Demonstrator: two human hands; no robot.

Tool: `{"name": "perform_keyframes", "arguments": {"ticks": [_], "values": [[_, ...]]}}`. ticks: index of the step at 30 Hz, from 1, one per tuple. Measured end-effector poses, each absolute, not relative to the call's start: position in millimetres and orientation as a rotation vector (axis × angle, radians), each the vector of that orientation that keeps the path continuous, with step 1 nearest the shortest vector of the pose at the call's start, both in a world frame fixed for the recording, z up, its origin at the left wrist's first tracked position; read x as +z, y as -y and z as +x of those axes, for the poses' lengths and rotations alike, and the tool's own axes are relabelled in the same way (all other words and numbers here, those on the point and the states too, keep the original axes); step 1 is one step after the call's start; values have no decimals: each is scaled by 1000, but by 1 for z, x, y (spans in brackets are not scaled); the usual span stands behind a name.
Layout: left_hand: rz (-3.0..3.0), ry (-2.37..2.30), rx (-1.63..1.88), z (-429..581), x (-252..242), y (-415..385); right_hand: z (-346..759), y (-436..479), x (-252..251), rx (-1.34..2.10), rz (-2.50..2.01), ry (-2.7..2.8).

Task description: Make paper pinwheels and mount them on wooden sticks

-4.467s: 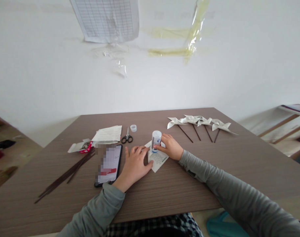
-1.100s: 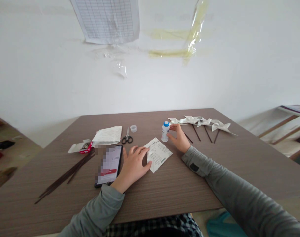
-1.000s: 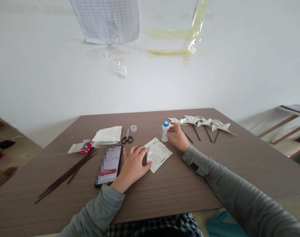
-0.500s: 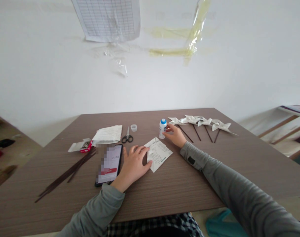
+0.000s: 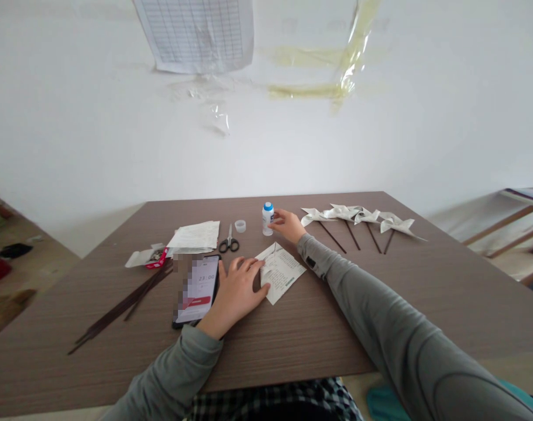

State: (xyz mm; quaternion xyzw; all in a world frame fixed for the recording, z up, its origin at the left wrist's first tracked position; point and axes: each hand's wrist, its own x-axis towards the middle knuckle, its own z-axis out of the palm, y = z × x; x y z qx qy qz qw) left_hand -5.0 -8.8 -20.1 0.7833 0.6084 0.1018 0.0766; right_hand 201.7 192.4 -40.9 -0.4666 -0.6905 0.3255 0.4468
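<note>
My right hand (image 5: 287, 225) has its fingers round the right side of a small white bottle with a blue cap (image 5: 268, 220), upright at the back of the table. My left hand (image 5: 242, 287) lies with spread fingers, its fingertips and thumb on the left edge of a printed paper square (image 5: 284, 273). The paper has a diagonal cut or crease near its top corner. Close by on the left are a phone (image 5: 200, 292), black scissors (image 5: 229, 244) and a small clear round cap (image 5: 240, 225).
Several paper pinwheels on brown sticks (image 5: 395, 223) lie at the back right. Stacked papers (image 5: 194, 237), a red box of small pieces (image 5: 156, 257) and loose brown sticks (image 5: 117, 310) occupy the left of the table (image 5: 292, 356).
My right hand and the bottle have moved left, to a spot behind the paper. My left hand has stayed at the paper's left edge.
</note>
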Motion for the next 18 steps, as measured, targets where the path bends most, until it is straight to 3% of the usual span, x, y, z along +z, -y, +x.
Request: {"name": "perform_keyframes", "arguments": {"ticks": [18], "values": [[2321,-1863,187,-6,-4,13,148,-209,-17,786,-1281,1803]]}}
